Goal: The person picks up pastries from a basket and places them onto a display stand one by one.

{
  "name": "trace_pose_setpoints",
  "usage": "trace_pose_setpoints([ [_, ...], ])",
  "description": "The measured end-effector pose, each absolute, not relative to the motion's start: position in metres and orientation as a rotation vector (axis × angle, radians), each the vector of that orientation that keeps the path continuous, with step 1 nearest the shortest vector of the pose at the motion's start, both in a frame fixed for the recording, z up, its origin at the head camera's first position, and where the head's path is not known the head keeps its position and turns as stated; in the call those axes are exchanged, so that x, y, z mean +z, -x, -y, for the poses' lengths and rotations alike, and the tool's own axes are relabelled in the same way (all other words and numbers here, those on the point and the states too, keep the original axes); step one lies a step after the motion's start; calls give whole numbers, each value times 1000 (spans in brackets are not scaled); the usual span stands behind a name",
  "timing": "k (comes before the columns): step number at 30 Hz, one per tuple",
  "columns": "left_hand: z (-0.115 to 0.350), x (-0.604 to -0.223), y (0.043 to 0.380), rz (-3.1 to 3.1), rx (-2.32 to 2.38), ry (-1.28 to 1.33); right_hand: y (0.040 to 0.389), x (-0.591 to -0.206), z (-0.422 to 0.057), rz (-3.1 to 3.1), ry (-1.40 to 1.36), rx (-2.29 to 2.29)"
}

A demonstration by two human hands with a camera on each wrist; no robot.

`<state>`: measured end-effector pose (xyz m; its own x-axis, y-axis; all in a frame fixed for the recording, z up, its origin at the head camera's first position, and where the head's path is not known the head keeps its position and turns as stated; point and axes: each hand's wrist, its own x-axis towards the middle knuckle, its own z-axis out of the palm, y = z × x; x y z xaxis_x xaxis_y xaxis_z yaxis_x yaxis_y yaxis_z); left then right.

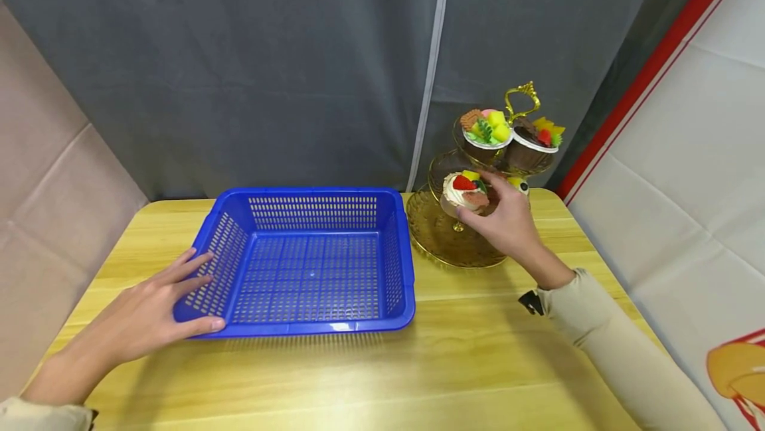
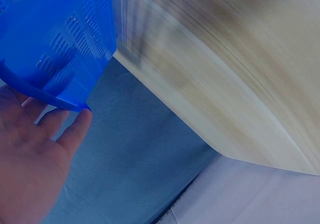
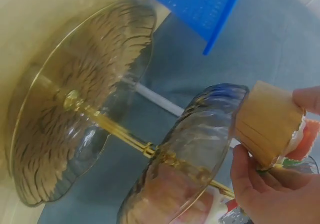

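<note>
My right hand [image 1: 505,222] pinches a toy cupcake [image 1: 457,200] topped with white cream, a strawberry and yellow fruit, between thumb and fingers. It is at the middle level of a gold-trimmed tiered stand [image 1: 439,235]. In the right wrist view the cupcake [image 3: 267,119] lies close beside a clear tier; whether they touch I cannot tell. My left hand [image 1: 149,311] rests on the near-left corner of a blue plastic basket [image 1: 358,328], fingers spread over the left rim and thumb along the front rim. Nothing lies inside the basket.
Two more toy cupcakes, one with a biscuit and yellow fruit [image 1: 487,135] and a chocolate one [image 1: 532,142], sit on the top tier below a gold handle [image 1: 522,99]. Another topping [image 1: 518,184] shows behind my right hand. A grey curtain [image 1: 269,72] backs the wooden table [image 1: 335,384].
</note>
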<state>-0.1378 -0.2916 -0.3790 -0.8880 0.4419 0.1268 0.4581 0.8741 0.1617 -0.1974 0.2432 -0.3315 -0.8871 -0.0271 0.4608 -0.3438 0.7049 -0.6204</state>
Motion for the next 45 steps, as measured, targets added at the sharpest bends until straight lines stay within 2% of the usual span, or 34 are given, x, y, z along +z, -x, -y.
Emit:
trace_pose_setpoints([
  [8, 291, -380, 139, 2954, -279, 722, 201, -338, -249, 2466, -203, 996],
  [23, 293, -382, 139, 2947, -286, 740, 202, -352, -250, 2564, -240, 856],
  [30, 293, -381, 140, 2946, -263, 754, 194, -351, -249, 2612, -243, 686],
  [45, 297, -383, 142, 2935, -255, 756, 171, -355, -244, 2606, -318, 612],
])
